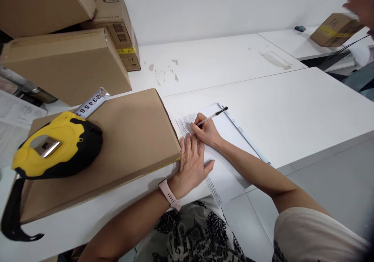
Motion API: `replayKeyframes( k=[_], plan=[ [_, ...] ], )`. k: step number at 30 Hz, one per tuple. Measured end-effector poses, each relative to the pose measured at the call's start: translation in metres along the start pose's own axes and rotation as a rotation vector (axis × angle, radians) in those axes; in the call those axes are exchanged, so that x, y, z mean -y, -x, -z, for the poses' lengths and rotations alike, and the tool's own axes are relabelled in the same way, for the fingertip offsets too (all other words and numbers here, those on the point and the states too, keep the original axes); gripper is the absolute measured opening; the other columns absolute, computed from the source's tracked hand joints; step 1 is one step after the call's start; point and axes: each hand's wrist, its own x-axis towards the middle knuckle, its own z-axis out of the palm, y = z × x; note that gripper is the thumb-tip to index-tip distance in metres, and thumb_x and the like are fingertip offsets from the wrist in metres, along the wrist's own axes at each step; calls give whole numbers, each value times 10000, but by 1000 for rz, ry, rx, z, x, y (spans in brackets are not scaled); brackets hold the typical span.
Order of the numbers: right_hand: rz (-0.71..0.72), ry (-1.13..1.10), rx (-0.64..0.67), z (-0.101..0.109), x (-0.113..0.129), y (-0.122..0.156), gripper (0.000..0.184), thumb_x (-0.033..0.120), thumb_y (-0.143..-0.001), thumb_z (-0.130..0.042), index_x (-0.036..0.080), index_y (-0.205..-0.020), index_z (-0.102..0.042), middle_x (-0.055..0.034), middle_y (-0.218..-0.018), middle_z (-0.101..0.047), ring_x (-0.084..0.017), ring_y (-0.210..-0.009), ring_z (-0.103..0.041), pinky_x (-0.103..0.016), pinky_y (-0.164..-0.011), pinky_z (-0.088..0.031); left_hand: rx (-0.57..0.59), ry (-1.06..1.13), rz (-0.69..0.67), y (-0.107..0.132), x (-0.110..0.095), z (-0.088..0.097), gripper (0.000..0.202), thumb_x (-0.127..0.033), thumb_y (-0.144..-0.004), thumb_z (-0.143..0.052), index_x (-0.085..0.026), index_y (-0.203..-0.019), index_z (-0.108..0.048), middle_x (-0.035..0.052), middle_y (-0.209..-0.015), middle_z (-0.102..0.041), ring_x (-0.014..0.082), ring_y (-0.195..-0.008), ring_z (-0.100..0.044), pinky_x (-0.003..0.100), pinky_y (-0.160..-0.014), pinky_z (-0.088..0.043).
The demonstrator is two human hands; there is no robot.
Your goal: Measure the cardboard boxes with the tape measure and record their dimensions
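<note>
A pen [214, 115] with a clear barrel and dark end slants up out of my right hand [207, 131], whose fingers are wrapped round it. That hand rests on a white sheet of paper [233, 133] with rows of small marks along its left part. My left hand [191, 162] lies flat on the paper's left side, fingers stretched out, close against the corner of a flat brown cardboard box [131, 129]. The pen's tip is hidden behind my fingers. On the box sits a yellow and black tape measure [62, 143] with a short length of its blade [92, 103] pulled out.
Several cardboard boxes [67, 63] are stacked at the back left by the wall. A white table [280, 102] runs to the right. There, another person's hand [362, 8] is above a small taped box [336, 30]. Printed sheets [20, 112] lie at the far left.
</note>
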Motion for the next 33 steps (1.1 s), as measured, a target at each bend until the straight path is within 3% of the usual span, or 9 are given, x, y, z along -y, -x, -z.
replayKeyframes(
  k=[33],
  plan=[
    [-18, 9, -46, 0, 4, -1, 208, 262, -783, -598, 242, -658, -433, 57, -577, -422, -123, -543, -386, -293, -537, -321, 18, 10, -2, 1, 0, 3, 783, -549, -942, -551, 27, -1459, -434, 333, -1508, -443, 464, -1471, -337, 603, -1231, -211]
  ],
)
